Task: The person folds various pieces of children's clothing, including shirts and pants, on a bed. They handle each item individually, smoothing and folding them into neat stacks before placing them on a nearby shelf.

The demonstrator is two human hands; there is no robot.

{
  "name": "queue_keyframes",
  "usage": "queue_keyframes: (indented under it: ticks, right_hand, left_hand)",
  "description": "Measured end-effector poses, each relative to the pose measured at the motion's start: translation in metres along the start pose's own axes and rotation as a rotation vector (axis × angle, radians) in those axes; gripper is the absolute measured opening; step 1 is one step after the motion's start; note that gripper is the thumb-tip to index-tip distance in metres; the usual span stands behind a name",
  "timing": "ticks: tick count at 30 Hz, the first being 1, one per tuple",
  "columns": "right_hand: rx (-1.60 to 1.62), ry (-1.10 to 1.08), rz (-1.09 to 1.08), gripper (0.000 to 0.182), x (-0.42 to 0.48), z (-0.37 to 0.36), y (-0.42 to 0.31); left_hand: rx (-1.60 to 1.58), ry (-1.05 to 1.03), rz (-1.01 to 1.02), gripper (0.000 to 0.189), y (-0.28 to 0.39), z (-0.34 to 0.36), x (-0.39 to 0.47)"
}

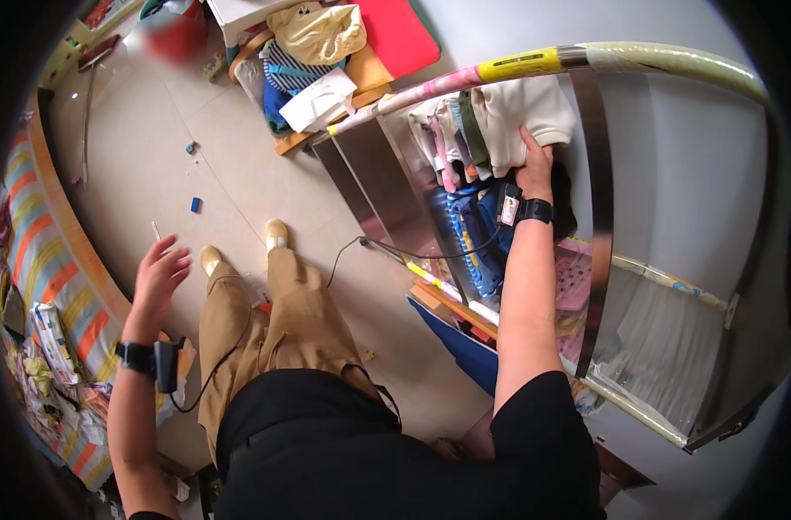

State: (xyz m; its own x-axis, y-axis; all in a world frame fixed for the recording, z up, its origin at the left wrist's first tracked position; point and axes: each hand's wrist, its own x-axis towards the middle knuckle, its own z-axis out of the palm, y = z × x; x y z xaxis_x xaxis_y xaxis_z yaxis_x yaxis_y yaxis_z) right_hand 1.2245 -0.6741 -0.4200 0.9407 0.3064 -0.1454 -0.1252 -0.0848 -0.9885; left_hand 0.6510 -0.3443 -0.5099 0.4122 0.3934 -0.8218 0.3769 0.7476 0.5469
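Note:
My right hand (536, 168) reaches into a metal-framed shelf and touches a folded cream garment (516, 123) at the right end of a row of folded clothes. Its thumb lies on the cloth; the other fingers are partly hidden, so a grip cannot be told. Left of that garment stand an olive-green one (475, 133) and several white and pink ones. Dark blue clothes (483, 214) and a blue-and-white striped cloth (459, 237) lie below, beside my wrist. My left hand (163, 273) hangs over the floor near the bed, fingers apart, with nothing in it.
A bed with a striped sheet (61, 283) and piled items runs along the left. A chair heaped with clothes (317, 39) stands at the top. Small blue blocks (196, 205) lie on the tiled floor. A black cable (428, 257) crosses from my right wrist past the shelf's edge.

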Motion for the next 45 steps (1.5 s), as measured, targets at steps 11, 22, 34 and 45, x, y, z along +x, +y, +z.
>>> queue_keyframes:
  ticks: [11,22,34,45]
  right_hand:
    - [-1.267,0.313,-0.686,0.082,-0.049,0.099,0.000]
    - [-1.366,0.038,-0.369,0.081,-0.056,0.085,0.022]
    - [-0.856,-0.393,0.043,0.056,-0.335,0.316,0.161]
    - [-0.655,-1.394,-0.029,0.036,-0.455,0.722,0.103]
  left_hand:
    - [-0.215,0.341,0.123,0.040,-0.050,-0.145,-0.074]
    - [-0.111,0.146,0.150,0.032,-0.039,-0.202,-0.107]
    - [-0.765,0.465,0.396,0.028,-0.102,-0.444,-0.209]
    - [-1.476,0.738,0.487,0.016,-0.238,-0.505,-0.258]
